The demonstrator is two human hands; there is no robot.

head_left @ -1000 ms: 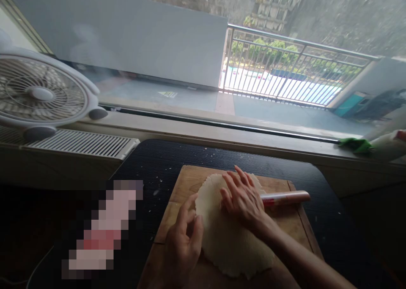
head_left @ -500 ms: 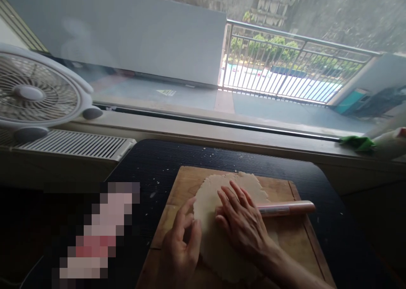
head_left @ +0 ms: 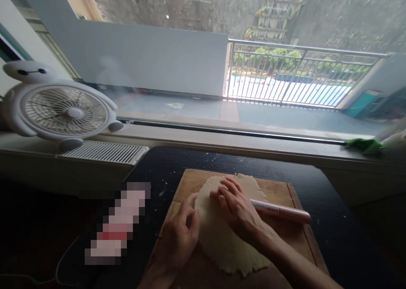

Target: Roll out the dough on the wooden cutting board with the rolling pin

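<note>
Pale, flat, roundish dough sheet (head_left: 217,238) with a bumpy edge lies on a brown wooden board (head_left: 191,180), at the bottom middle of the frame. It looks soft, light and easy to rip, so its rim is best held gently with flat fingers. The left hand (head_left: 179,233) curls loosely by the dough's left edge, thumb apart, with nothing in it that I can see. The right hand (head_left: 238,208) lies softly bent over a shiny pinkish rolling pin (head_left: 282,212), not wrapped round.

readable text: none | rolling pin (head_left: 293,214) — red print (head_left: 272,210) illegible | floor sign (head_left: 175,105) — illegible
</note>
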